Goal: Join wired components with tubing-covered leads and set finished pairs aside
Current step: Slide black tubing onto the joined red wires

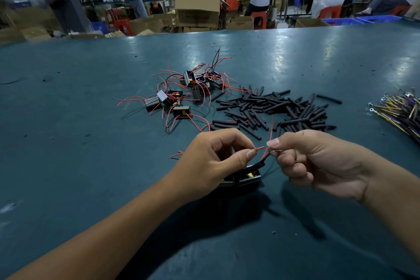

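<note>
Two small black box components (244, 179) sit side by side on the green table, just below and between my hands. My left hand (211, 159) pinches the tip of a red lead (259, 149) between thumb and forefinger. My right hand (318, 161) pinches a thin bare wire end (273, 151) close to that red tip; the two ends are almost touching. A short black tubing piece (263, 161) covers a lead rising from the components. Another red wire (271, 129) loops upward behind my right thumb.
A heap of black components with red and black wires (181, 93) lies farther back. A spread of cut black tubing pieces (277, 109) lies to the right of that heap. A bundle of yellow and purple terminal wires (402, 113) is at the right edge. People work at benches beyond the table.
</note>
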